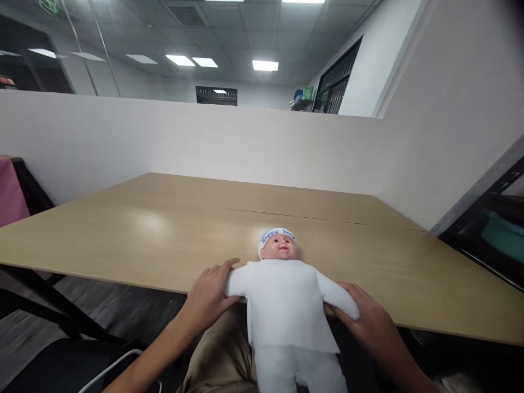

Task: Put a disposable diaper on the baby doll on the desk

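A baby doll [286, 305] in a white top and white trousers lies face up, its head on the table near the front edge and its body reaching down over my lap. A white headband with blue lettering circles its head. Around the doll's arm on the left, my left hand [213, 286] is closed, thumb below and fingers above. My right hand [364, 314] grips the other arm from its outer side, with the fingers partly hidden behind the sleeve. The doll's feet are out of frame.
The wooden table [123, 234] spreads out ahead, backed by a low white partition [254, 144]. At the right stands a black metal rack [491, 207] with a teal item. Pink cloth [12, 191] hangs at the far left. Beside my left forearm runs a white cable [108, 368].
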Demonstrator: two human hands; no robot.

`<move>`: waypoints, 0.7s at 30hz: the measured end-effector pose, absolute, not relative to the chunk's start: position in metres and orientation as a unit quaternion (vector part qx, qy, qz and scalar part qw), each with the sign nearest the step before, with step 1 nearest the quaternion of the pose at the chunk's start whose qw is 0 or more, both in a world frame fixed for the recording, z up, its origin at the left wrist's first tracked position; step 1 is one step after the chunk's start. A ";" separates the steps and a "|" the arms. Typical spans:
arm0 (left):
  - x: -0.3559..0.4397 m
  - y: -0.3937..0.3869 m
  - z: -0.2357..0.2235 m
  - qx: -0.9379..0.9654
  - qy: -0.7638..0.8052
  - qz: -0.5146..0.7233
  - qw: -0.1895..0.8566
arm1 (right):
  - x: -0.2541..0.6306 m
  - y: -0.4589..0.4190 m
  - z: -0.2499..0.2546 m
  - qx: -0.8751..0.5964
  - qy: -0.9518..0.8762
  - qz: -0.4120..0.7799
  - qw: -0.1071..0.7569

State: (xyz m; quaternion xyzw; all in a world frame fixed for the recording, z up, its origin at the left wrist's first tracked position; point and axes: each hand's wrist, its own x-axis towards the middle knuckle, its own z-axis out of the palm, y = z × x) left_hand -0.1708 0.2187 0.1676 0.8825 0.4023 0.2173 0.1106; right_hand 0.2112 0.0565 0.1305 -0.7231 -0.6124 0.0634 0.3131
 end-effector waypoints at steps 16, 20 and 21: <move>-0.147 0.424 0.163 0.940 0.313 0.130 0.025 | 0.281 0.219 0.124 -0.711 -0.652 0.049 0.258; -0.133 0.479 0.159 0.936 0.315 0.155 0.007 | 0.297 0.270 0.122 -0.693 -0.667 0.026 0.271; -0.130 0.490 0.158 0.934 0.318 0.164 -0.005 | 0.300 0.282 0.122 -0.691 -0.669 0.021 0.273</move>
